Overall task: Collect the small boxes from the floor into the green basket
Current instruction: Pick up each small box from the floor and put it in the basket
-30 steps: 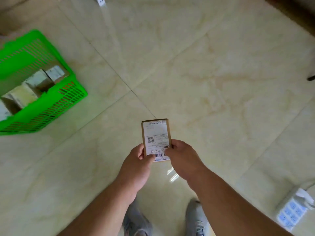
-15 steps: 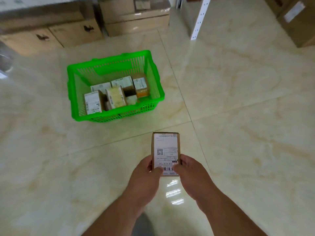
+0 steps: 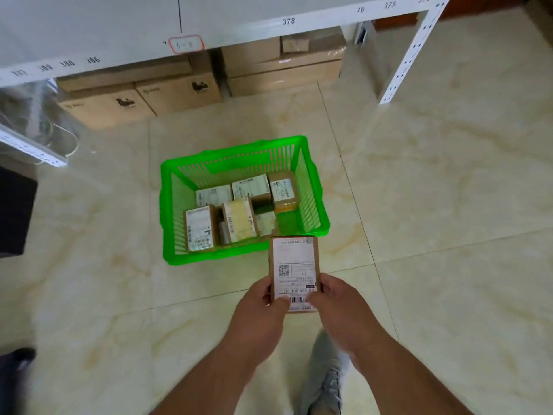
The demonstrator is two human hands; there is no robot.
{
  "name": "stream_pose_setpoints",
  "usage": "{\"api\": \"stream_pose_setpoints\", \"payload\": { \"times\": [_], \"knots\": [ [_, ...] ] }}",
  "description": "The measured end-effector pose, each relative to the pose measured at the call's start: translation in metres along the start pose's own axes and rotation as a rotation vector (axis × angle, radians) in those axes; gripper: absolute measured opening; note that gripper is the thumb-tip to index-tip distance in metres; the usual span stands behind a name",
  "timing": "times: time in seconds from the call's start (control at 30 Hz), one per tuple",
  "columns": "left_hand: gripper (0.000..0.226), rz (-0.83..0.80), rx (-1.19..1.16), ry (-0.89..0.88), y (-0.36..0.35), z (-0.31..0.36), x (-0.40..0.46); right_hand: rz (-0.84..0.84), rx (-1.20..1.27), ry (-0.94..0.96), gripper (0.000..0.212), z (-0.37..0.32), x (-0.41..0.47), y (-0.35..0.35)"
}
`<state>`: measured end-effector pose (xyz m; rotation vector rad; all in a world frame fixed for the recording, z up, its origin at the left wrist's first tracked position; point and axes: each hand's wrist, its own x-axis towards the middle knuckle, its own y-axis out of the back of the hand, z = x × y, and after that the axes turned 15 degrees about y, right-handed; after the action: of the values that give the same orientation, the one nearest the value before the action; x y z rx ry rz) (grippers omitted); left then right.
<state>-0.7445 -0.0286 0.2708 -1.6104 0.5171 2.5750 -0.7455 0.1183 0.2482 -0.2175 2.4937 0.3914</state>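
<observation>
I hold a small brown box (image 3: 294,265) with a white shipping label facing up, gripped at its near end by my left hand (image 3: 259,313) and my right hand (image 3: 338,307). The box hangs above the floor, its far end overlapping the near right rim of the green basket (image 3: 239,255). The basket stands on the tiled floor just ahead and holds several small labelled boxes (image 3: 239,218), some upright, some flat.
Large cardboard cartons (image 3: 179,91) sit under a white metal shelf (image 3: 239,22) behind the basket. A shelf upright (image 3: 410,55) stands at the right. A dark object (image 3: 15,211) is at the left edge. My grey shoe (image 3: 324,381) is below the hands.
The view has swung toward the basket, which has come from the far left to straight ahead and closer. Both hands kept hold of the box throughout.
</observation>
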Motion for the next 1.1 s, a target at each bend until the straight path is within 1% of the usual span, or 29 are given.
{"api": "stream_pose_setpoints", "payload": {
  "times": [0.13, 0.27, 0.37, 0.57, 0.77, 0.9, 1.1],
  "knots": [
    [0.047, 0.015, 0.008, 0.024, -0.006, 0.036, 0.022, -0.022, -0.006, -0.011, 0.045, -0.018, 0.035, 0.025],
    [0.046, 0.016, -0.038, 0.046, -0.008, 0.069, 0.037, -0.077, -0.034, -0.017, 0.047, -0.038, 0.065, 0.042],
    [0.045, 0.026, -0.056, 0.055, -0.005, 0.081, 0.059, -0.067, -0.078, -0.01, 0.048, -0.046, 0.092, 0.046],
    [0.039, -0.004, -0.1, 0.068, 0.013, 0.103, 0.086, -0.072, -0.118, -0.035, 0.046, -0.062, 0.133, 0.037],
    [0.038, -0.079, -0.115, 0.083, 0.04, 0.12, 0.113, -0.027, -0.131, -0.083, 0.043, -0.08, 0.159, 0.019],
    [0.042, -0.121, -0.082, 0.087, 0.06, 0.128, 0.133, -0.011, -0.159, -0.107, 0.042, -0.089, 0.18, 0.005],
    [0.046, -0.151, -0.122, 0.126, 0.062, 0.129, 0.172, 0.006, -0.128, -0.164, 0.037, -0.071, 0.221, -0.011]
  ]
}}
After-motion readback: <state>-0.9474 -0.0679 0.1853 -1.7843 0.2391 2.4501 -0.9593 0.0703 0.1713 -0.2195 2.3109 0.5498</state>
